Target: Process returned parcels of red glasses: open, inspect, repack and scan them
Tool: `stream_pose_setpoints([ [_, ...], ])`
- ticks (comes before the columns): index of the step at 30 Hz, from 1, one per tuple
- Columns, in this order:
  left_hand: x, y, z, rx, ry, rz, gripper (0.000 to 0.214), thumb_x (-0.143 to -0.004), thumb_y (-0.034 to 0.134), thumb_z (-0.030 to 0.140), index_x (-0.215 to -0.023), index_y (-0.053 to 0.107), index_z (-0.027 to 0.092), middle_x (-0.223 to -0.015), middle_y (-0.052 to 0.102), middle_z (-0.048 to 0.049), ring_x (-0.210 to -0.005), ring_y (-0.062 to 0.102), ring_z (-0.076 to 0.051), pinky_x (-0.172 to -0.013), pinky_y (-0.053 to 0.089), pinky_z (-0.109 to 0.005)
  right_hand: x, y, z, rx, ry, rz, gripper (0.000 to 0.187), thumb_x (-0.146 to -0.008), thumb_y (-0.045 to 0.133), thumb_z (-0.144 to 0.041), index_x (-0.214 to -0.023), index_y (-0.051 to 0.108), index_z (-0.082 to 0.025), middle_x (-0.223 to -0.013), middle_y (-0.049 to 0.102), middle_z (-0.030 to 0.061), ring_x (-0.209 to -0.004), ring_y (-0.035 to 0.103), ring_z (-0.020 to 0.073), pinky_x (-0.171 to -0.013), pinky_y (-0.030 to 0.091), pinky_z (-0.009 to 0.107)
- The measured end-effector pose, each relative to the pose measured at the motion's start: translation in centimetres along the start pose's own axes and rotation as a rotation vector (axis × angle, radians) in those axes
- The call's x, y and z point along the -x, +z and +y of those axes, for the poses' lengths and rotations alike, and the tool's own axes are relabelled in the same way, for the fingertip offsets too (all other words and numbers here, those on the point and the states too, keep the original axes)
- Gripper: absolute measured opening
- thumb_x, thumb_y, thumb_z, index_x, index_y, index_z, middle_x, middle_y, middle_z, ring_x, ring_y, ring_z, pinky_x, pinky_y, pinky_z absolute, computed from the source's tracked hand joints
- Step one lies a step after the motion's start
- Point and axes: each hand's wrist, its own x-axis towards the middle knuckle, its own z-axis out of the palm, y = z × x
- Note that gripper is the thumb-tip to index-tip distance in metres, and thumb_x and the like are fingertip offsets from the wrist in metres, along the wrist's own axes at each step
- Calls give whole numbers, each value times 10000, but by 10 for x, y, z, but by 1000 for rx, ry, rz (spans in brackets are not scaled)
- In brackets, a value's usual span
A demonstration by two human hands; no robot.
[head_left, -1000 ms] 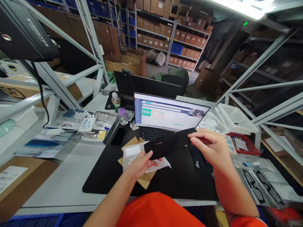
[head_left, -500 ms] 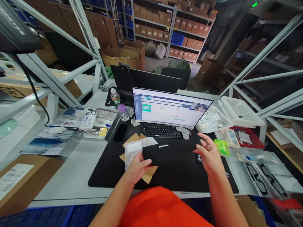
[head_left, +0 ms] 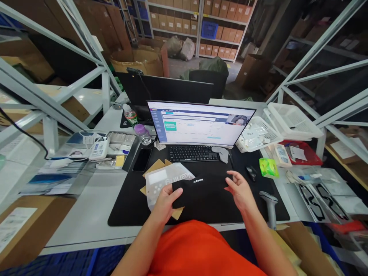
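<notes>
Fingers of the left hand (head_left: 166, 201) pinch the near end of a flat black piece (head_left: 198, 192), thumb uppermost; those of the right hand (head_left: 240, 191) are half curled and loosely parted, with nothing visible between them (black over black hides whether they touch the piece).

From the left, a cardboard box (head_left: 48, 222) sits at the edge of the table (head_left: 86, 214). Next come a white device (head_left: 99, 148) among small papers, then a dark phone (head_left: 142, 160) flat on the black mat (head_left: 126, 211), a purple-lidded bottle (head_left: 143, 135) just behind it. Beside the left hand, a translucent bag (head_left: 161, 180) lies over brown cardboard (head_left: 156, 166). The black piece spans the space between the hands, small white lettering (head_left: 198, 180) facing up. Beyond it are the keyboard (head_left: 189, 153) and lit monitor (head_left: 198, 124). Rightward lie a mouse (head_left: 251, 173), a white basket (head_left: 271, 135), a grey scanner (head_left: 270, 209), a bright green packet (head_left: 268, 168) and, farthest, a red tray (head_left: 314, 157).
</notes>
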Motion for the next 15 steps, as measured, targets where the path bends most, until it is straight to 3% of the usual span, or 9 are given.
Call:
stream_pose_setpoints([
  [4,13,-15,12,-123,57,-71,357,-668,847,386,-921,771,146,-1309,655,-121,-1042,683,-296,-815,591,-313,-6,7,33,199,22,-155,441,-753,762,-439,-1138,660,-249,-829,561,-21,-751,579,142,-657,580,285],
  [7,25,-17,21,-27,-5,-46,501,-689,822,418,-1116,736,171,-1265,672,-121,-1016,686,-287,-829,586,-327,1,27,31,463,-185,-278,380,-792,709,-321,-1165,680,-256,-1066,626,54,-970,617,199,-849,550,358],
  [10,36,-12,28,18,-38,-31,531,-681,818,445,-1121,724,163,-1141,709,-110,-951,693,-261,-802,578,-304,13,61,17,513,-312,-549,395,-798,721,-287,-1192,694,-272,-1243,595,79,-902,615,167,-749,527,298],
  [13,45,-7,34,-21,-33,-57,542,-663,817,490,-1080,720,157,-1076,709,-104,-909,690,-253,-745,569,-282,21,94,8,356,-238,-854,318,-785,775,-392,-1059,752,-232,-1076,661,57,-687,573,111,-609,482,251],
  [15,49,-8,39,-50,-19,-69,534,-674,802,508,-1073,716,164,-1106,701,-113,-932,684,-273,-750,569,-301,24,107,7,278,-192,-866,294,-792,764,-476,-893,773,-199,-887,673,35,-626,560,110,-577,468,248],
])
